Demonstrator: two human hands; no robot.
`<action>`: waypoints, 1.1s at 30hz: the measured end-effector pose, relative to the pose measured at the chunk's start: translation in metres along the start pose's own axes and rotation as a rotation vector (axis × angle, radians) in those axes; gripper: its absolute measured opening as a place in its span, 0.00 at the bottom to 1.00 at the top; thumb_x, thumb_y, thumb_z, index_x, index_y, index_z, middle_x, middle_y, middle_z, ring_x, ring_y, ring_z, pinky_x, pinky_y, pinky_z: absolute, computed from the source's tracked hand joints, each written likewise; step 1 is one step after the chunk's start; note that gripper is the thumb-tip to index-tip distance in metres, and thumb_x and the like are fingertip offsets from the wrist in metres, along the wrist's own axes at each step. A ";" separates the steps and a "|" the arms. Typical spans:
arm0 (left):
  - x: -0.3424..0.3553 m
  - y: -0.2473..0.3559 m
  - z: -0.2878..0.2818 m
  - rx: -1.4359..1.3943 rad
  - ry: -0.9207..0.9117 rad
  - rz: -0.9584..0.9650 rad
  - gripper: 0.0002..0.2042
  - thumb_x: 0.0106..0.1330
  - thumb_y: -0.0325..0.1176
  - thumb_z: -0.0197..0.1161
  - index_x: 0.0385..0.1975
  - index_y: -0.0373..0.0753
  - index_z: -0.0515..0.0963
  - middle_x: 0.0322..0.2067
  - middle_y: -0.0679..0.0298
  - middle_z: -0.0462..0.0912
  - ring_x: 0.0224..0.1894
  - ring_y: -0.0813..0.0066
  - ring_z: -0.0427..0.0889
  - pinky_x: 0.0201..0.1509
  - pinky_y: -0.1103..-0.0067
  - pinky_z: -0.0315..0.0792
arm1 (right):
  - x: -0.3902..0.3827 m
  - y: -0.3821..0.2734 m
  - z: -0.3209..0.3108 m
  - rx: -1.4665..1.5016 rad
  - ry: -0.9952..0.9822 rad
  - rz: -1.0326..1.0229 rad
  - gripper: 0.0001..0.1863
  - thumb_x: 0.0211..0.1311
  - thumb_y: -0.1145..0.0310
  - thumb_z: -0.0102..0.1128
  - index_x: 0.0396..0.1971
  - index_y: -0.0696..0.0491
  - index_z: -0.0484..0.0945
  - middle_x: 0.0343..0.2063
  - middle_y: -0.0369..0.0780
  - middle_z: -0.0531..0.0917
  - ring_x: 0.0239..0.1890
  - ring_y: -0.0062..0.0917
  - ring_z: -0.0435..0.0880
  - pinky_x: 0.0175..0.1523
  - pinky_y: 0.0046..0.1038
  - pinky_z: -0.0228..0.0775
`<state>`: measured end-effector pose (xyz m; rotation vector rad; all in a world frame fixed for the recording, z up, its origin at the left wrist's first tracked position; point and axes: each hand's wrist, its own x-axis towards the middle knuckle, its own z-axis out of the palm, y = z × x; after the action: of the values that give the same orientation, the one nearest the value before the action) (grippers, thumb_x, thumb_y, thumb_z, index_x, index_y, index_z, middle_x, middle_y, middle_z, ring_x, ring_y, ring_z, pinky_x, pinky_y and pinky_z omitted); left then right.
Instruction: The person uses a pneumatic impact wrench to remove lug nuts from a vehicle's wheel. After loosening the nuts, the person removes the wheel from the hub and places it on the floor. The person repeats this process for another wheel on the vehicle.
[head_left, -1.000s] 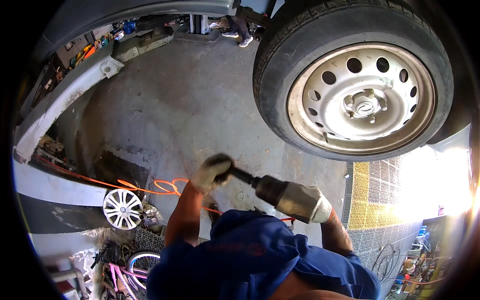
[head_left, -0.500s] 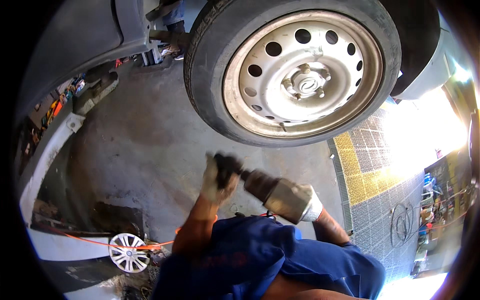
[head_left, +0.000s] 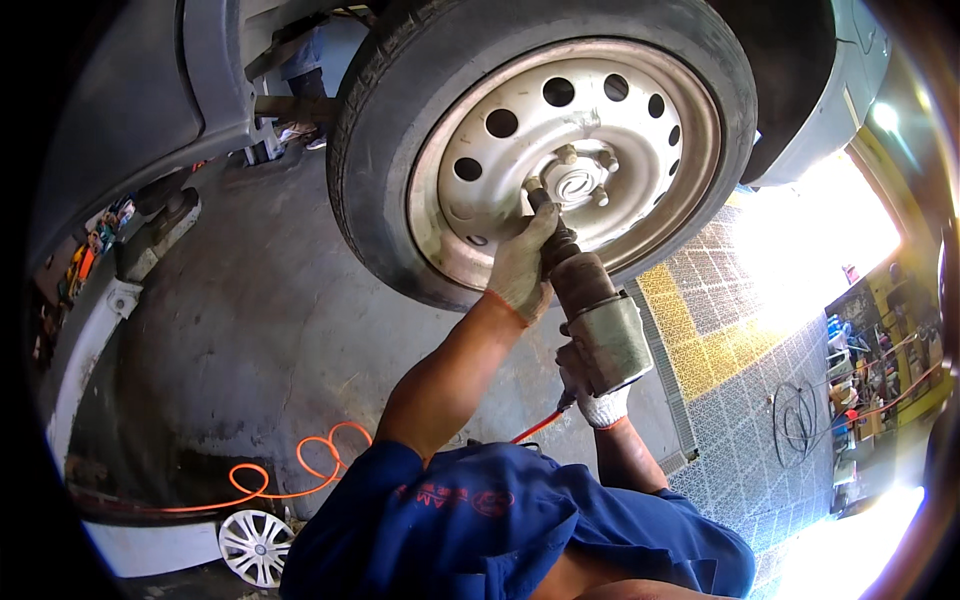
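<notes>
A car wheel with a grey steel rim (head_left: 520, 130) and black tyre (head_left: 385, 180) hangs above the floor. I hold a grey pneumatic impact wrench (head_left: 600, 325) with its socket pressed against a lug nut at the hub (head_left: 575, 180). My gloved left hand (head_left: 520, 265) wraps around the wrench's front barrel near the socket. Lower down, my gloved right hand (head_left: 595, 395) grips the wrench's handle. Both sleeves are blue.
An orange air hose (head_left: 300, 470) loops over the concrete floor at lower left. A white hubcap (head_left: 255, 545) lies near it. The car's body (head_left: 130, 110) overhangs at upper left. Yellow and grey tiles (head_left: 720, 340) and shelves of goods (head_left: 880, 350) are to the right.
The wrench has risen from in front of my chest to the wheel hub, with its socket now on a lug nut. The wheel looms much closer in view.
</notes>
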<state>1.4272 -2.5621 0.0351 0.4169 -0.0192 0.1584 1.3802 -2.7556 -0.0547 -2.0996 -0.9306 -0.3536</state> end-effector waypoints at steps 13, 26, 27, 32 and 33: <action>0.007 0.001 0.005 -0.139 0.093 -0.035 0.12 0.72 0.43 0.63 0.42 0.41 0.76 0.29 0.70 0.74 0.28 0.80 0.74 0.33 0.81 0.73 | 0.013 -0.050 0.026 0.710 0.077 0.310 0.17 0.75 0.66 0.51 0.57 0.58 0.72 0.31 0.32 0.78 0.31 0.15 0.76 0.35 0.18 0.69; 0.022 0.008 -0.001 0.042 0.078 0.025 0.15 0.70 0.41 0.65 0.48 0.39 0.75 0.33 0.68 0.76 0.30 0.79 0.76 0.32 0.80 0.75 | 0.005 -0.014 0.037 0.655 -0.052 0.300 0.23 0.72 0.68 0.47 0.63 0.57 0.62 0.45 0.41 0.73 0.44 0.28 0.75 0.50 0.32 0.73; 0.020 0.011 0.000 0.044 0.076 0.031 0.15 0.70 0.41 0.65 0.48 0.39 0.75 0.33 0.68 0.76 0.30 0.79 0.76 0.32 0.80 0.75 | 0.006 -0.015 0.036 0.675 -0.047 0.296 0.23 0.71 0.69 0.47 0.63 0.57 0.62 0.44 0.41 0.73 0.44 0.28 0.75 0.49 0.32 0.73; 0.023 0.008 0.002 0.056 0.080 0.061 0.15 0.70 0.41 0.64 0.50 0.39 0.76 0.33 0.68 0.76 0.30 0.79 0.77 0.33 0.79 0.75 | 0.005 -0.014 0.032 0.674 -0.023 0.251 0.24 0.67 0.76 0.49 0.63 0.57 0.63 0.45 0.40 0.74 0.43 0.29 0.76 0.48 0.32 0.75; 0.022 0.008 0.002 0.066 0.074 0.060 0.16 0.70 0.41 0.64 0.50 0.39 0.76 0.34 0.68 0.77 0.31 0.79 0.77 0.33 0.79 0.75 | 0.005 -0.013 0.030 0.656 -0.029 0.245 0.24 0.66 0.77 0.49 0.63 0.57 0.64 0.45 0.40 0.75 0.43 0.29 0.77 0.47 0.32 0.75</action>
<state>1.4474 -2.5521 0.0414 0.4763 0.0468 0.2336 1.3723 -2.7251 -0.0642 -1.5825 -0.6721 0.1054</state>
